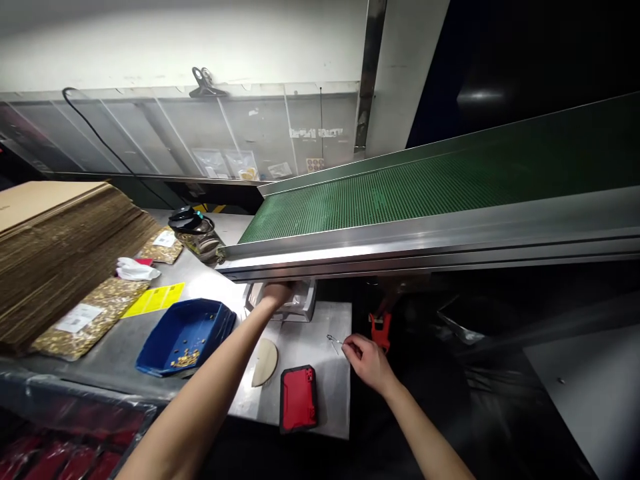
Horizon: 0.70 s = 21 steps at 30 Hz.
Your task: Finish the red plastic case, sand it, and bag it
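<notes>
In the head view, two bare hands work on a steel table (320,320). The left hand (276,293) closes on one clear plastic container (300,301) tucked under the green conveyor belt (400,193) at twelve o'clock. The right hand (367,360) pinches one small metal clip (334,341) at its ten o'clock. One red phone case (299,399) lies at six o'clock, one blue tray (187,333) at nine. Two gold-speckled bags (85,323) carry white labels, unreadable; one yellow sheet (155,299) lies between them.
</notes>
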Each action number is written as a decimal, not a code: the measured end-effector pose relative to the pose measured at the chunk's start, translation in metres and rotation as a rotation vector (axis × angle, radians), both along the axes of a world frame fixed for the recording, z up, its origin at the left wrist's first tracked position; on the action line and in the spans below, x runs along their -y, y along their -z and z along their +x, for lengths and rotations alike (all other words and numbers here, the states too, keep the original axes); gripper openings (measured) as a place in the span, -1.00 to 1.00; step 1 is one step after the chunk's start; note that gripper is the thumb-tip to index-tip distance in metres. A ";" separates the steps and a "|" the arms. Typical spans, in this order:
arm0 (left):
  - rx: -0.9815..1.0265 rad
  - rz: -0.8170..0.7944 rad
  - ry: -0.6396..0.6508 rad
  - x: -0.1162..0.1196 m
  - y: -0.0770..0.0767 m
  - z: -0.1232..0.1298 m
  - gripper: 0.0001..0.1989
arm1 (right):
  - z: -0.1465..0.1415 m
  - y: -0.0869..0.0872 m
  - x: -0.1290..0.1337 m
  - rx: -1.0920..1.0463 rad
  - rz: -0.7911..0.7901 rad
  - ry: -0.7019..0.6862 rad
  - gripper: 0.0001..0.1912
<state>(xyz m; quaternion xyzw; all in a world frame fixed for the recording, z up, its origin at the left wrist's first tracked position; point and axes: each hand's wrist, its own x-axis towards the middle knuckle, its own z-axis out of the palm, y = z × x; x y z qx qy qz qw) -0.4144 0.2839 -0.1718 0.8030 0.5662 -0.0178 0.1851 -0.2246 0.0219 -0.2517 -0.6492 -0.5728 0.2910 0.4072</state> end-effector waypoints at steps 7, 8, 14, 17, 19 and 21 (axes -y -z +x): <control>0.001 -0.090 -0.078 0.000 0.007 -0.011 -0.66 | -0.005 0.003 -0.009 -0.009 -0.037 -0.030 -0.79; 0.020 -0.095 -0.095 -0.002 0.006 -0.010 -0.66 | -0.006 0.003 -0.009 -0.006 -0.037 -0.033 -0.79; 0.242 -0.090 -0.081 0.012 -0.002 -0.017 -0.71 | -0.004 -0.001 -0.005 -0.005 -0.004 0.049 -0.74; 0.428 -0.064 -0.007 0.037 -0.009 -0.029 -0.71 | -0.005 -0.015 0.000 -0.008 0.034 0.118 -0.72; 0.556 -0.057 0.027 0.059 -0.016 -0.038 -0.69 | -0.015 -0.031 0.003 -0.009 0.055 0.127 -0.71; 0.688 -0.060 0.031 0.084 -0.026 -0.045 -0.66 | -0.033 -0.053 0.002 -0.013 0.067 0.108 -0.71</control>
